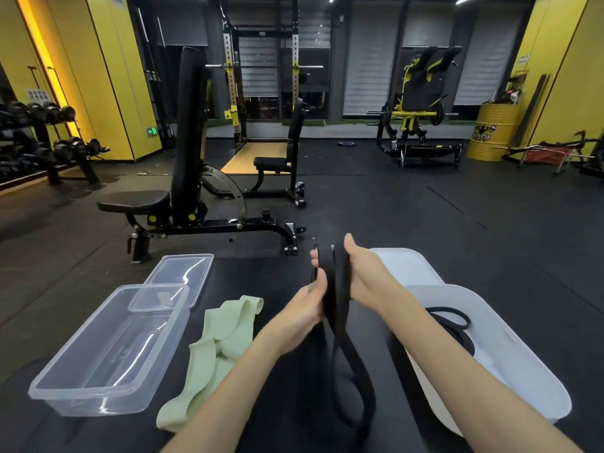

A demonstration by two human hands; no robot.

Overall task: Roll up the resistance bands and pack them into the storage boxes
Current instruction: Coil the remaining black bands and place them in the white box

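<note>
A black surface [255, 279] fills the near view, with gym floor and a black bench [189, 142] beyond it. On the right of the surface sits a white box [529, 380], open at the top, and a coiled black band [452, 323] lies inside it near the far wall. A white lid [408, 266] lies flat just behind that box. On the left stands a clear box [98, 407], open and holding nothing. Its clear lid [183, 273] lies behind it, with the near edge overlapping the box's far rim. Between the clear box and the forearms a green band [222, 348] lies crumpled and flat on the surface. In the middle, lifted off the surface, is a second black band, the held band [335, 289]. It is gathered into upright folds between the two hands, and a long loop of it hangs down toward the person. The left hand [304, 308] grips the folds from the left with its thumb pressed on the near face. The right hand [362, 273] clasps them from the right, thumb pointing up over the top and fingers curled round behind. Fingertips show at the far left edge of the folds, but I cannot tell whose they are.
</note>
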